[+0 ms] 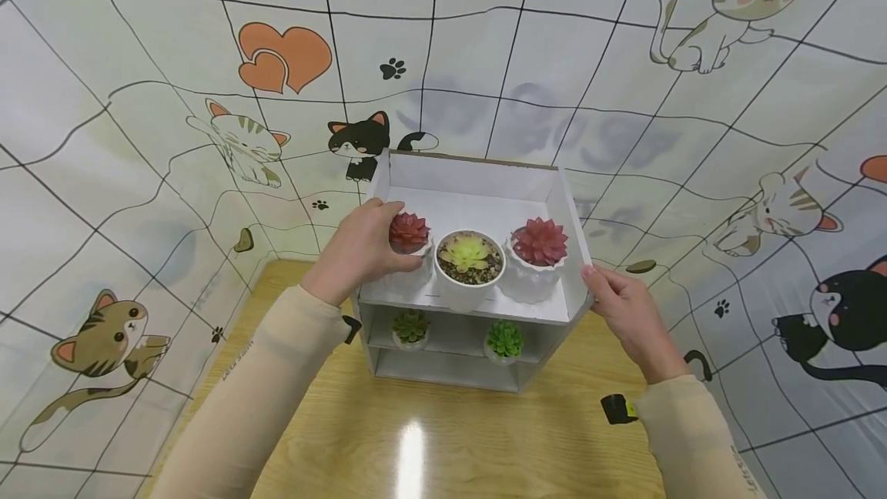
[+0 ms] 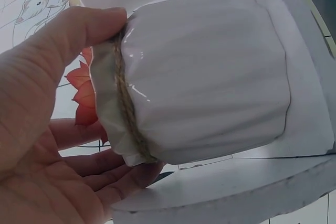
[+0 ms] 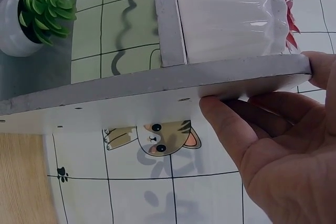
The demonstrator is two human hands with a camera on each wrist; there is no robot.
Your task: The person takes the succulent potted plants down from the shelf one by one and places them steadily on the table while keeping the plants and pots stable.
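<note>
A white shelf unit stands on the wooden table. My left hand grips the upper rim of a white pot with twine round its neck and a red succulent in it, at the left of the top tier. My right hand pinches the edge of the shelf's right side panel. Between the hands stands a white pot with a yellow-green succulent. Right of that, a ruffled white pot holds another red succulent.
On the lower shelf sit a small dark green succulent and a bright green one, each in a white pot. The wooden table extends toward me. Cat-patterned walls enclose the back and both sides.
</note>
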